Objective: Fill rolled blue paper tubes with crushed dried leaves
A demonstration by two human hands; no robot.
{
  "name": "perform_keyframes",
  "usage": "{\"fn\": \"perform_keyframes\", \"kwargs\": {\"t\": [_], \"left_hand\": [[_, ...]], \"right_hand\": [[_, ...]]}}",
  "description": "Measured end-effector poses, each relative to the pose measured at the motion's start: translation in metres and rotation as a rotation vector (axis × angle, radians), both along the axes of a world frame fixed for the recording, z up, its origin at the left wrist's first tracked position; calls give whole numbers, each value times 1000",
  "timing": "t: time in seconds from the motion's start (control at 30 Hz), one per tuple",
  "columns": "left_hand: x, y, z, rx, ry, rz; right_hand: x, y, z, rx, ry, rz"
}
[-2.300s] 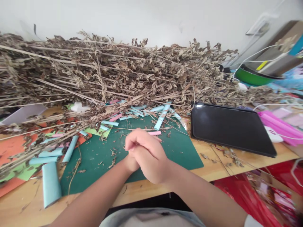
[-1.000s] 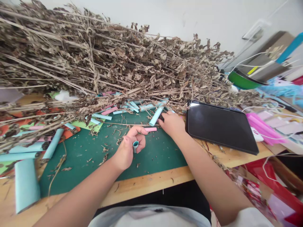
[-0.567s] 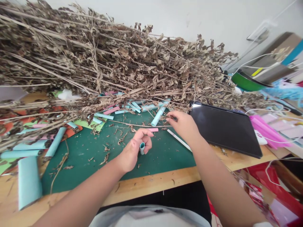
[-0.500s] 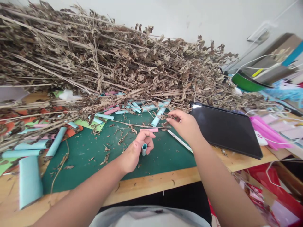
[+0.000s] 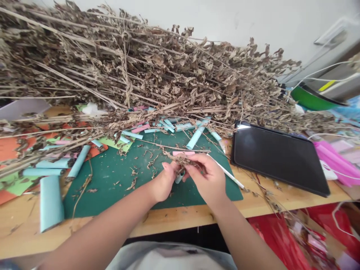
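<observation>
My left hand (image 5: 164, 182) pinches a small light-blue paper tube (image 5: 179, 176) upright over the green cutting mat (image 5: 118, 183). My right hand (image 5: 206, 178) is closed on a sprig of dried brown leaves (image 5: 180, 159) and holds it right at the tube's top end. Both hands meet above the mat's near right part. A thin white stick (image 5: 228, 174) lies on the mat just right of my right hand. More blue and pink paper tubes (image 5: 194, 138) lie scattered at the far edge of the mat.
A big heap of dried branches (image 5: 140, 75) fills the back of the wooden table (image 5: 174, 221). A black tablet (image 5: 278, 157) lies to the right, pink paper (image 5: 334, 157) and a green bowl (image 5: 312, 99) beyond it. Larger blue paper rolls (image 5: 50, 198) and coloured sheets lie at left.
My right hand reached to the branch heap, took a sprig of dried leaves and brought it back to the blue tube in my left hand. The view shifted slightly right.
</observation>
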State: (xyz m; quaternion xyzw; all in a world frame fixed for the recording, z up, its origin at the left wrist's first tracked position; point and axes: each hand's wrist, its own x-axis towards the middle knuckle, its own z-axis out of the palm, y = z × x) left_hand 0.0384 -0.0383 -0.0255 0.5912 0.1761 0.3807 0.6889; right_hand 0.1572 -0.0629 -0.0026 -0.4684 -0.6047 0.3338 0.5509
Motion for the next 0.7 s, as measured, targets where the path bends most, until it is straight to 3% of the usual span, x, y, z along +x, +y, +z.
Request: {"fn": "perform_keyframes", "kwargs": {"t": [0.1, 0.2, 0.33, 0.7], "left_hand": [[0, 0, 0, -33, -5, 29], [0, 1, 2, -47, 9, 32], [-2, 1, 6, -51, 27, 10], [-4, -1, 9, -106, 109, -51]], "right_hand": [[2, 0, -1, 198, -286, -79], [8, 1, 5, 338, -458, -29], [14, -2, 12, 403, -551, 47], [18, -2, 11, 531, -675, 51]]}}
